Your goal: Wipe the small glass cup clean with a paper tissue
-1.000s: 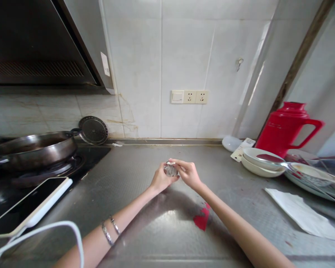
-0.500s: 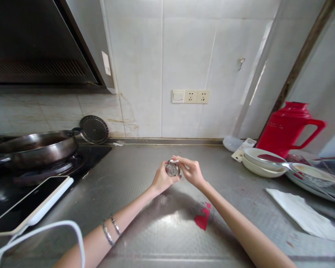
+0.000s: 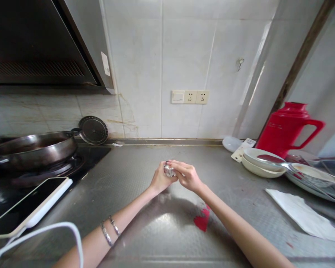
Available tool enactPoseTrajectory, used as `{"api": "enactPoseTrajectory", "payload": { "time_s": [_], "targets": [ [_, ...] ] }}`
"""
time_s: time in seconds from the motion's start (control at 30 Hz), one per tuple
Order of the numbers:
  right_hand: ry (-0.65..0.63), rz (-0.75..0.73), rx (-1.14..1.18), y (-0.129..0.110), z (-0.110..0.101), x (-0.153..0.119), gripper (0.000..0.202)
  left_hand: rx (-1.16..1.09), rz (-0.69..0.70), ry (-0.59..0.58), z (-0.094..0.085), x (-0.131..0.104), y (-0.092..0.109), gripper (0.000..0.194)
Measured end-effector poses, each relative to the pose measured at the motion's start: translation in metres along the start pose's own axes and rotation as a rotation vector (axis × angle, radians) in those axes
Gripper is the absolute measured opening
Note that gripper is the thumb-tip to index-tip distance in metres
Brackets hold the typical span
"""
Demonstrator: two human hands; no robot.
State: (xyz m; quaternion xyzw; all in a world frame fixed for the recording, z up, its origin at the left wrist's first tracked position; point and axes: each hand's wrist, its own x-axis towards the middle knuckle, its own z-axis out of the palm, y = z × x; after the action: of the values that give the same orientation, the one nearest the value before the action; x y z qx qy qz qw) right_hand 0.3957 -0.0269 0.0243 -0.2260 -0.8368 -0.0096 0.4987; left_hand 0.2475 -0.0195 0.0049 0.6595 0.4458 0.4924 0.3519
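Over the middle of the counter, my left hand [image 3: 159, 179] is closed round a small, round, clear glass piece [image 3: 166, 168] with a facetted look. Its fingers and my other hand cover most of it, so its exact kind is hard to make out. My right hand [image 3: 188, 175] is closed too, fingers bent over the top of the glass. Crumpled white tissue [image 3: 170, 171] shows under those fingers, pressed against the glass. Two silver bracelets [image 3: 107, 233] circle my left forearm.
A metal pan [image 3: 36, 149] sits on the black stove [image 3: 96, 156] at left, near a phone [image 3: 30, 204] with a white cable [image 3: 69, 225]. At right stand a red thermos [image 3: 281, 130], stacked bowls [image 3: 261, 169] and a white tissue sheet [image 3: 304, 216]. A red patch [image 3: 202, 221] marks the metal counter.
My right hand has moved left and now lies further over the glass, hiding more of it. The white tissue has shifted from above its rim to lower against it.
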Motion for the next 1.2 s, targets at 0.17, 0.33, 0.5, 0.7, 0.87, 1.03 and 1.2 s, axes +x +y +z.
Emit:
{"api": "enactPoseTrajectory", "payload": {
  "time_s": [0.17, 0.33, 0.5, 0.7, 0.87, 1.03, 1.2],
  "targets": [
    [0.136, 0.242, 0.056, 0.006, 0.0, 0.002, 0.025, 0.017, 0.03, -0.029, -0.001, -0.003, 0.005, 0.055],
    [0.156, 0.271, 0.063, 0.006, -0.001, 0.003, 0.024, -0.081, -0.057, -0.061, -0.001, -0.001, 0.004, 0.058],
    [0.054, 0.083, 0.062, 0.002, -0.003, 0.003, 0.03, -0.116, -0.116, -0.064, 0.0, 0.003, -0.001, 0.056],
    [0.14, 0.357, 0.076, 0.01, 0.003, 0.001, 0.026, -0.21, -0.184, -0.145, -0.005, 0.005, 0.004, 0.055],
    [0.066, 0.551, 0.233, 0.017, 0.001, 0.003, 0.029, -0.258, -0.313, -0.187, -0.012, 0.007, 0.01, 0.054],
    [-0.138, 0.531, 0.501, 0.025, -0.003, 0.002, 0.047, -0.29, -0.359, -0.234, -0.016, 0.01, 0.007, 0.049],
    [-0.222, 0.481, 0.688, 0.023, 0.007, -0.003, 0.075, -0.279, -0.368, -0.2, -0.016, 0.012, 0.001, 0.05]
  ]
}}
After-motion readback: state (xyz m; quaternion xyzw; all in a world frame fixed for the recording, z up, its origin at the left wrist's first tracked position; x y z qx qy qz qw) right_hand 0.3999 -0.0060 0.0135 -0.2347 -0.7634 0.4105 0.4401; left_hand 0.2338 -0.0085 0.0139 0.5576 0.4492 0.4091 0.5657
